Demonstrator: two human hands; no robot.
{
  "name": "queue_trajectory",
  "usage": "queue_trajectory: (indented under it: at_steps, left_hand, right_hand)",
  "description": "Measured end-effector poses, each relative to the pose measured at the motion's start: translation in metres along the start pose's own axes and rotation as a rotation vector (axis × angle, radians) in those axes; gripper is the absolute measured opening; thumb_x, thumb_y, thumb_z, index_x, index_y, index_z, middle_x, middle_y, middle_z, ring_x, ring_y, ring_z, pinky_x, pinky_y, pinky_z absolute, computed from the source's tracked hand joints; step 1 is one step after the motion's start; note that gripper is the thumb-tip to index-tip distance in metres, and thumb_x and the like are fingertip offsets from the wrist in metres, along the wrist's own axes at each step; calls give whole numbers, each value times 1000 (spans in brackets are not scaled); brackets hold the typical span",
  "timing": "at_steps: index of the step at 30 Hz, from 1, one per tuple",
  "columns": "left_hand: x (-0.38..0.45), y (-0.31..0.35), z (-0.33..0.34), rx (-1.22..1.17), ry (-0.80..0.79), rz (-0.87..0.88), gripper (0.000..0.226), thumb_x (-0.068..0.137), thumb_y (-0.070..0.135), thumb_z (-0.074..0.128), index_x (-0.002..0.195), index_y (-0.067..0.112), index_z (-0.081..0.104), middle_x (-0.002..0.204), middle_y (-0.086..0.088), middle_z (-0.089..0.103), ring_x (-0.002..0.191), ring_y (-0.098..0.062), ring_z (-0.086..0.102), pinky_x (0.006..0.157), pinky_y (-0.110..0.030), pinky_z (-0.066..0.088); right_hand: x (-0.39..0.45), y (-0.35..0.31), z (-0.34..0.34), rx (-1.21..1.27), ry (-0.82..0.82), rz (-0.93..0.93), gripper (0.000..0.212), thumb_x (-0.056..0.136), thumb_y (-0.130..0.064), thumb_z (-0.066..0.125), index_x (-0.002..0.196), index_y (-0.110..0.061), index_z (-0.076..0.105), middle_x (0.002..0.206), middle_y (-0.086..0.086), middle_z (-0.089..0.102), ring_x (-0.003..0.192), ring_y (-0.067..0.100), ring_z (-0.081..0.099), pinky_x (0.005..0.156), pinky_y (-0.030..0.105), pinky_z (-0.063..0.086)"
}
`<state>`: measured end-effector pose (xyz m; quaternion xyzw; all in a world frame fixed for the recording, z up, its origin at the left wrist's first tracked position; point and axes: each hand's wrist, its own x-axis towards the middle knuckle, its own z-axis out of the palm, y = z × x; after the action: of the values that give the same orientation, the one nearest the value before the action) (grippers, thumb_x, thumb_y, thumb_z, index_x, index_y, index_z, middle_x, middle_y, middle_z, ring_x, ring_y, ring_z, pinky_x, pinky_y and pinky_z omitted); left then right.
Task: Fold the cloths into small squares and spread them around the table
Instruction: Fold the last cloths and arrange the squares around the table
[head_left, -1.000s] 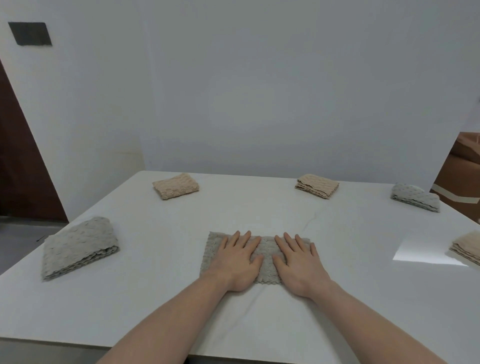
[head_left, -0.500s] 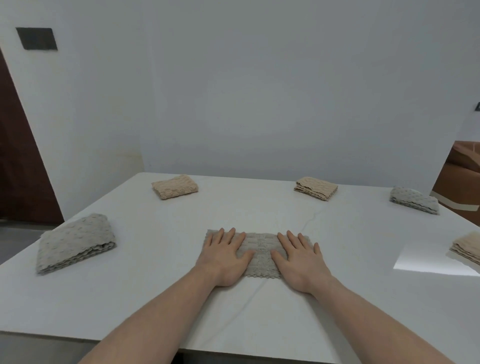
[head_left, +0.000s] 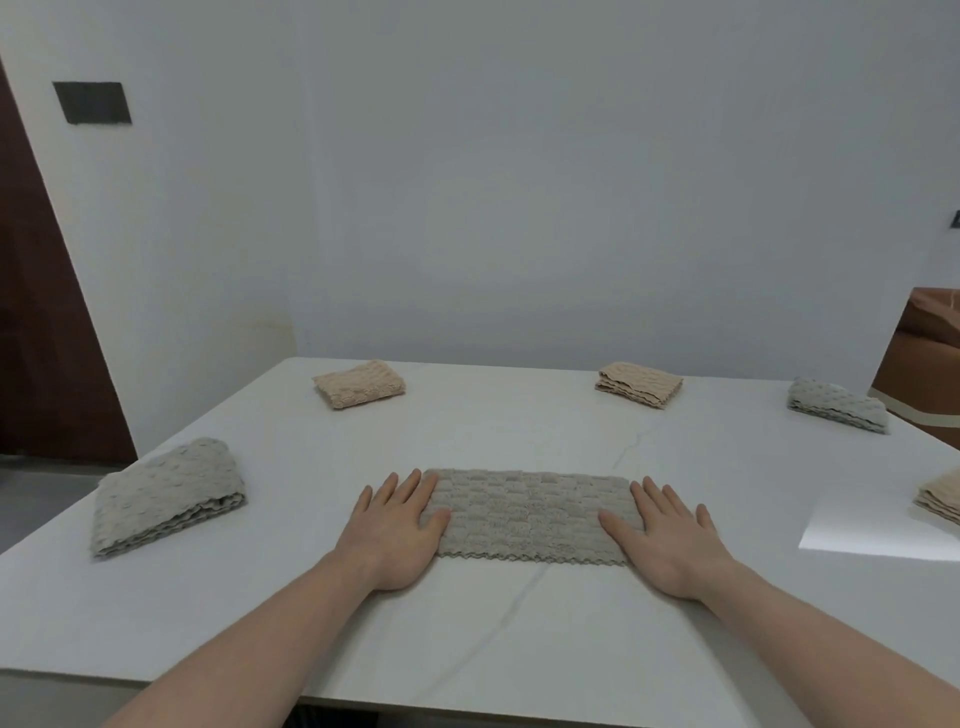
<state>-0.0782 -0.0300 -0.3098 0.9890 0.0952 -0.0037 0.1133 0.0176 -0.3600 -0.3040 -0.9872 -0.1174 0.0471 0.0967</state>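
A: The beige cloth at the right is cut by the frame's edge; only its left end shows.

B: The grey cloth is part covered too. The left hand lies over its left end, the right hand over its right end, so those short edges cannot be seen.

A: The brown box runs off the right side, and the dark door off the left.

B: Both forearms leave the bottom edge. The small dark thing on the right wall is too tiny to name.

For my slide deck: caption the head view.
Left hand and right hand flatten a grey cloth strip on a white table ringed by folded cloths.
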Motion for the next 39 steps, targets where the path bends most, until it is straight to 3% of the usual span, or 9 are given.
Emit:
queue_trajectory:
  at_steps: [7, 12, 20, 23, 25, 27, 30, 34, 39]
  left_hand:
    - [-1, 1, 3, -51, 72, -12, 68, 104, 58, 17, 165, 29, 2, 172, 11, 2, 158, -14, -4, 129, -41, -4]
    - [-3, 1, 2, -71, 80, -14, 70, 103, 59, 18, 165, 28, 4, 172, 10, 3, 159, -15, -3, 129, -42, -3]
    - [-3, 3, 0, -83, 92, -10, 70, 103, 58, 20, 165, 27, 7, 172, 9, 6, 159, -16, -1, 129, -42, -3]
    - [-6, 4, -1, -97, 105, -2, 70, 103, 57, 21, 165, 27, 8, 172, 9, 8, 159, -17, 1, 129, -42, -2]
    - [-7, 4, -2, -111, 109, 3, 70, 103, 57, 22, 165, 27, 9, 172, 9, 8, 159, -17, 1, 129, -42, -2]
    - [-8, 3, -2, -119, 112, 7, 70, 103, 57, 22, 165, 27, 9, 172, 9, 9, 159, -17, 2, 129, -42, -2]
    - [-7, 3, -1, -137, 122, 10, 70, 103, 58, 23, 165, 27, 10, 171, 9, 12, 158, -17, 3, 129, -42, -1]
    - [-6, 2, 1, -165, 146, 19, 69, 103, 56, 27, 164, 27, 16, 170, 8, 18, 158, -18, 8, 129, -42, 1]
    - [-5, -1, 1, -261, 180, 20, 65, 102, 51, 33, 161, 28, 23, 167, 9, 27, 157, -18, 14, 129, -41, 3]
  right_hand:
    - [0, -1, 0, -9, 8, 29, 89, 93, -80, 13, 164, -28, 1, 171, -7, -6, 158, 15, -6, 127, 50, -4]
    - [3, -2, -8, 126, -19, 76, 79, 97, -75, 17, 163, -32, 12, 172, -8, 1, 158, 15, -2, 126, 51, -5]
    - [7, -10, -12, 250, 21, 178, 68, 94, -62, 47, 154, -35, 33, 167, -8, 24, 157, 19, 8, 125, 52, 0]
    - [6, -19, -16, 316, 49, 234, 52, 92, -53, 55, 139, -35, 46, 144, -1, 50, 149, 20, 28, 123, 50, 8]
    - [5, -25, -20, 360, 71, 279, 32, 89, -47, 61, 117, -33, 54, 121, -3, 57, 130, 21, 46, 120, 47, 16]
    - [4, -29, -24, 393, 90, 292, 17, 84, -40, 68, 94, -27, 62, 106, -3, 66, 105, 20, 57, 113, 43, 32]
    - [1, -34, -33, 487, 168, 243, 9, 77, -26, 75, 79, -20, 69, 87, 0, 72, 84, 16, 64, 83, 34, 54]
    - [-5, -52, -54, 598, 249, 151, 9, 74, -19, 78, 79, -21, 71, 84, 1, 72, 80, 16, 65, 56, 27, 48]
    - [0, -90, -76, 786, 205, 101, 13, 81, -26, 75, 79, -14, 71, 84, 5, 72, 74, 21, 64, 52, 26, 45]
